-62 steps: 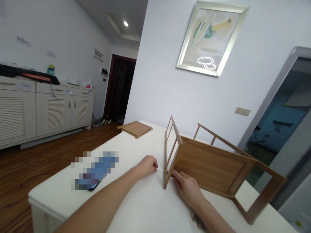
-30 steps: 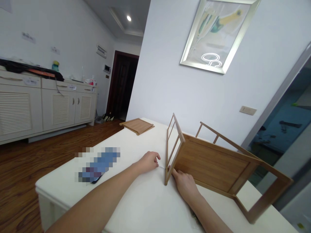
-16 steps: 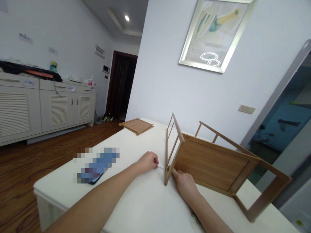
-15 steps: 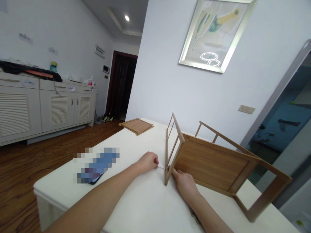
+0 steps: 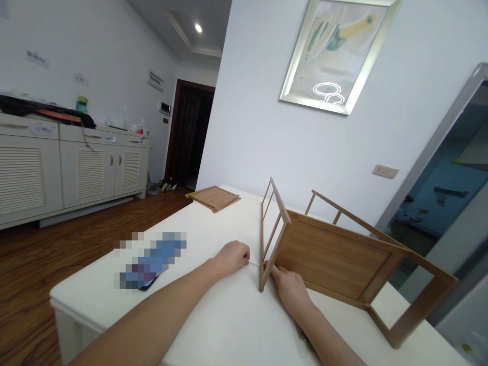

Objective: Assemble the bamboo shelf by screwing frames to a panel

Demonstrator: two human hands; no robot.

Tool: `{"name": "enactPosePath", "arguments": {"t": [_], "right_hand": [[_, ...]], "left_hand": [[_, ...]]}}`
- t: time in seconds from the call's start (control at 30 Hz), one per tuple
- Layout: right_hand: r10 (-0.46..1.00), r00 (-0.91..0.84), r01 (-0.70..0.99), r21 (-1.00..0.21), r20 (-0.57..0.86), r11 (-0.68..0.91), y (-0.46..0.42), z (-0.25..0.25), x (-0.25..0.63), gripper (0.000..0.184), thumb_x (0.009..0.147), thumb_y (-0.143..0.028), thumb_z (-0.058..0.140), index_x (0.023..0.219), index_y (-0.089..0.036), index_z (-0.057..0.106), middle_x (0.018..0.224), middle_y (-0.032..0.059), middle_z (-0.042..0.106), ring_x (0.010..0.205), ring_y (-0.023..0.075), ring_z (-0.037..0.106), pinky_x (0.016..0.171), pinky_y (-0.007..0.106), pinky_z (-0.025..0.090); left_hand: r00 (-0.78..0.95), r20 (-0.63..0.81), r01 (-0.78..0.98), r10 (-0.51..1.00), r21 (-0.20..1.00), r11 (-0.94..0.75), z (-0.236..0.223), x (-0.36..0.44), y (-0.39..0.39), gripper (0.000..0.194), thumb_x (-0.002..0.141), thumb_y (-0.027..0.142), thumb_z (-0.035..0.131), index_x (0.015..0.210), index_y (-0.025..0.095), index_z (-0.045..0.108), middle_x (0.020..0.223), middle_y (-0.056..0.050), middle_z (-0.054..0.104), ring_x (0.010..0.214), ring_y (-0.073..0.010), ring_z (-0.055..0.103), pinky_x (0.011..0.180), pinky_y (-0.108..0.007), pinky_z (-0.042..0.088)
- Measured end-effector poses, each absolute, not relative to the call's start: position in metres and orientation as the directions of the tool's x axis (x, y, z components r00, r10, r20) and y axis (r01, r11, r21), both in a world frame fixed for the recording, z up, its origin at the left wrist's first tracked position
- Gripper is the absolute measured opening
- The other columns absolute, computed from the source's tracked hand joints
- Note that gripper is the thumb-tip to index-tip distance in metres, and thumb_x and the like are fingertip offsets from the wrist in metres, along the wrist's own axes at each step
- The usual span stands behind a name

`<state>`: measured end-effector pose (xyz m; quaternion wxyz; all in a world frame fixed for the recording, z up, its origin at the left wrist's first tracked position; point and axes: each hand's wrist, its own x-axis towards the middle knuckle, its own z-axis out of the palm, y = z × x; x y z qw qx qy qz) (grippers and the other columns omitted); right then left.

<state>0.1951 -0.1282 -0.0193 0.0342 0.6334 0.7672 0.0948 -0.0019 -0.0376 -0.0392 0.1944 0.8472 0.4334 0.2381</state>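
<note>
A wooden shelf unit lies on its side on the white table. Its slim ladder-like side frame stands upright, facing left. My left hand is closed around a thin metal rod that looks like a hex key. The rod's far end reaches the lower part of the side frame. On the other side of that frame, my right hand grips near the lower joint between frame and panel. Its fingertips are partly hidden behind the wood.
A separate wooden panel lies flat at the table's far left corner. A pixelated phone-like item rests left of my left arm. Under my right forearm a small bag of parts shows partly. White cabinets stand along the left wall.
Little differs. My left hand has shifted very slightly downward with the rod, while my right hand stays on the frame. The whole view has moved a touch.
</note>
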Motion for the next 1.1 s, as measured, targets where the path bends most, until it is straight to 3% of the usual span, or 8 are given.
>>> {"name": "enactPosePath", "arguments": {"t": [0.13, 0.33, 0.47, 0.8, 1.1], "right_hand": [[0.979, -0.197, 0.966, 0.183, 0.057, 0.184, -0.127, -0.021, 0.196, 0.047, 0.090, -0.013, 0.028, 0.130, -0.030, 0.045, 0.095, 0.0047, 0.067, 0.084, 0.0203, 0.065, 0.065, 0.028, 0.034], [0.978, -0.201, 0.965, 0.183, 0.059, 0.187, -0.127, -0.022, 0.198, 0.048, 0.090, -0.012, 0.028, 0.133, -0.030, 0.042, 0.096, 0.0051, 0.067, 0.084, 0.0189, 0.065, 0.065, 0.026, 0.034], [0.976, -0.209, 0.964, 0.180, 0.065, 0.194, -0.126, -0.023, 0.199, 0.046, 0.090, -0.014, 0.029, 0.131, -0.030, 0.042, 0.095, 0.0050, 0.067, 0.083, 0.0184, 0.065, 0.064, 0.026, 0.034], [0.979, -0.194, 0.964, 0.193, 0.055, 0.181, -0.127, -0.021, 0.197, 0.046, 0.090, -0.012, 0.029, 0.130, -0.029, 0.044, 0.095, 0.0051, 0.068, 0.083, 0.0190, 0.065, 0.064, 0.026, 0.034], [0.981, -0.189, 0.966, 0.187, 0.050, 0.176, -0.128, -0.020, 0.196, 0.046, 0.091, -0.014, 0.029, 0.131, -0.029, 0.044, 0.097, 0.0059, 0.068, 0.085, 0.0187, 0.065, 0.066, 0.026, 0.035]], "left_hand": [[0.507, 0.226, 0.602, 0.832, 0.598, -0.529, -0.038, 0.000, -0.039, 0.018, 0.071, 0.032, 0.062, 0.076, 0.018, 0.071, 0.078, -0.006, 0.071, 0.074, -0.0188, 0.063, 0.067, -0.027, 0.043], [0.491, 0.125, 0.541, 0.862, 0.732, -0.414, -0.041, 0.000, -0.032, 0.032, 0.081, 0.035, 0.048, 0.072, 0.014, 0.070, 0.068, -0.005, 0.071, 0.059, -0.0135, 0.060, 0.056, -0.023, 0.042], [0.486, 0.072, 0.502, 0.871, 0.793, -0.346, -0.043, 0.000, -0.028, 0.032, 0.079, 0.034, 0.048, 0.077, 0.012, 0.070, 0.071, -0.006, 0.072, 0.055, -0.0119, 0.058, 0.055, -0.022, 0.043], [0.484, 0.060, 0.438, 0.873, 0.847, -0.301, -0.049, 0.002, -0.025, 0.020, 0.072, 0.022, 0.051, 0.077, 0.012, 0.067, 0.068, -0.006, 0.071, 0.052, -0.0108, 0.055, 0.053, -0.022, 0.044], [0.492, 0.050, 0.403, 0.869, 0.872, -0.278, -0.053, 0.002, -0.021, 0.023, 0.071, 0.026, 0.054, 0.082, 0.011, 0.067, 0.066, -0.006, 0.070, 0.055, -0.0124, 0.058, 0.054, -0.022, 0.045]]}}
